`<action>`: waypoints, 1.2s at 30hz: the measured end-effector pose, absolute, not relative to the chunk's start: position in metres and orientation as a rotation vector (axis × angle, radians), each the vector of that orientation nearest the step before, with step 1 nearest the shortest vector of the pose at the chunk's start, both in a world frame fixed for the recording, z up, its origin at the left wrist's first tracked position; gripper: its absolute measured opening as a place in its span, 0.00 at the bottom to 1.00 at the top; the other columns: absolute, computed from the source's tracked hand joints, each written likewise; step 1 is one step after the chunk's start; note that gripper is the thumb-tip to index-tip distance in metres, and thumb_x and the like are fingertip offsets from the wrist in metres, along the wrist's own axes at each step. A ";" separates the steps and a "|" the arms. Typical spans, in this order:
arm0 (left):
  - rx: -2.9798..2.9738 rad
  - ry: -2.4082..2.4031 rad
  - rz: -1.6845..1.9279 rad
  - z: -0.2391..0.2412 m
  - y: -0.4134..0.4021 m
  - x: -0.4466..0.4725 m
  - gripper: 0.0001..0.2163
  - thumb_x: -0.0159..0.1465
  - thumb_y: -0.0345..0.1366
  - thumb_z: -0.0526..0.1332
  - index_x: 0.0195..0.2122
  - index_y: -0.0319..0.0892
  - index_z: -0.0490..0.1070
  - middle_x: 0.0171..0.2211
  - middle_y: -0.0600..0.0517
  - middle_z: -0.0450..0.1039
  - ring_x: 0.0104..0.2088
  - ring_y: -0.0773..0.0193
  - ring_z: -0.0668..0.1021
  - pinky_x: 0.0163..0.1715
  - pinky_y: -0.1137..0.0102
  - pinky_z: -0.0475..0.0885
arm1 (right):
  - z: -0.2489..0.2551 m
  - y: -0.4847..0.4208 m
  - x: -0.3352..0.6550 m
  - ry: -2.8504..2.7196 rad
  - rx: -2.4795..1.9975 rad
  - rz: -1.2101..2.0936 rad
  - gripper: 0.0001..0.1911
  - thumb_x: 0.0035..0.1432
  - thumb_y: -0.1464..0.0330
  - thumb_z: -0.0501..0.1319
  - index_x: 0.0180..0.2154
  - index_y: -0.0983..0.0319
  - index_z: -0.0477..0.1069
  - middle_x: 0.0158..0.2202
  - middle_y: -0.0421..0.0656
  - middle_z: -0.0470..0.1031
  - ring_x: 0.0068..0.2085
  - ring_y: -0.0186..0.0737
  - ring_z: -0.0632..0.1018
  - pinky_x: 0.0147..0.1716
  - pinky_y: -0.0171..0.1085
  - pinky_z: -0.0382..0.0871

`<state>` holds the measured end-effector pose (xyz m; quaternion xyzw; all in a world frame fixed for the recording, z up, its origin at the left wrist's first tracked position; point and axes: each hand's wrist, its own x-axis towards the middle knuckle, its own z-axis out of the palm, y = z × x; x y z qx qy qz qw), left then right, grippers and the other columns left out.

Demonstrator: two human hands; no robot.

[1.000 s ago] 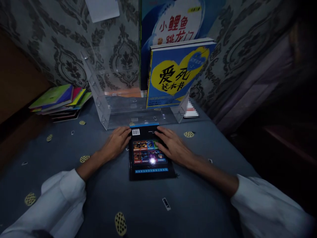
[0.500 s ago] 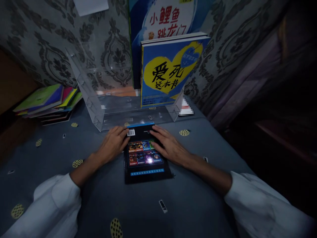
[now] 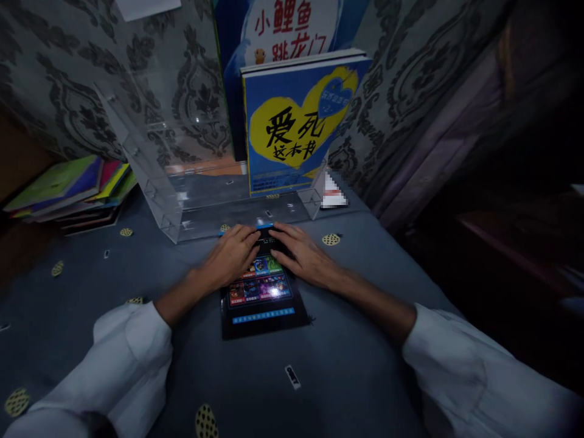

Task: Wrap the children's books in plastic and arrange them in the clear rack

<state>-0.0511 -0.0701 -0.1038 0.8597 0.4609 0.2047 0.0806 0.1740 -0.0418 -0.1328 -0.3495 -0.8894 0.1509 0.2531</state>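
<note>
A thin black book lies on the cloth-covered table, with a blue strip and rows of small colourful pictures on its cover. My left hand rests on the book's far left part, fingers stretched out and covering some of the pictures. Flat on the far right part lies my right hand, its fingers also extended. The fingertips of both hands are close together near the far edge, and neither hand grips anything. Just beyond stands a clear acrylic book stand.
On the stand, a blue book with a yellow heart leans before a larger blue book. A pile of colourful books sits at the left. Behind is a patterned wall covering; a small white object is right of the stand.
My left hand has slid right, further onto the black book, covering its barcode. My right hand stays on the book, slightly further in. The whole view has shifted a little.
</note>
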 end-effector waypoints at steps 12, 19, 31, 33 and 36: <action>2.552 1.161 0.552 -0.106 -0.049 -0.024 0.17 0.70 0.33 0.53 0.58 0.40 0.71 0.62 0.40 0.70 0.61 0.48 0.70 0.61 0.51 0.61 | -0.132 -0.053 0.190 -2.423 -0.989 0.402 0.30 0.68 0.60 0.54 0.65 0.71 0.60 0.65 0.61 0.65 0.67 0.57 0.66 0.66 0.58 0.63; 2.804 1.191 0.406 -0.108 -0.048 -0.026 0.18 0.74 0.36 0.51 0.62 0.36 0.67 0.62 0.38 0.70 0.62 0.51 0.70 0.58 0.55 0.65 | -0.128 -0.077 0.196 -2.517 -0.968 0.410 0.29 0.70 0.60 0.53 0.66 0.68 0.62 0.67 0.60 0.64 0.68 0.55 0.65 0.66 0.60 0.62; 2.916 1.017 0.375 -0.105 -0.064 -0.031 0.18 0.76 0.38 0.49 0.60 0.39 0.70 0.61 0.44 0.72 0.63 0.56 0.71 0.62 0.58 0.64 | -0.125 -0.093 0.204 -2.546 -0.923 0.325 0.25 0.71 0.61 0.54 0.64 0.65 0.65 0.63 0.57 0.70 0.66 0.53 0.69 0.62 0.60 0.67; 2.925 1.019 0.387 -0.106 -0.064 -0.030 0.18 0.75 0.37 0.49 0.60 0.38 0.70 0.61 0.43 0.72 0.63 0.56 0.72 0.62 0.57 0.64 | -0.124 -0.094 0.205 -2.547 -0.912 0.320 0.25 0.71 0.61 0.54 0.63 0.65 0.66 0.62 0.57 0.71 0.66 0.53 0.69 0.62 0.60 0.67; 2.923 1.007 0.382 -0.104 -0.069 -0.029 0.18 0.75 0.36 0.50 0.61 0.38 0.69 0.61 0.42 0.71 0.63 0.56 0.71 0.62 0.56 0.64 | -0.121 -0.097 0.206 -2.544 -0.898 0.307 0.24 0.70 0.61 0.55 0.62 0.66 0.68 0.62 0.57 0.71 0.64 0.54 0.71 0.62 0.59 0.69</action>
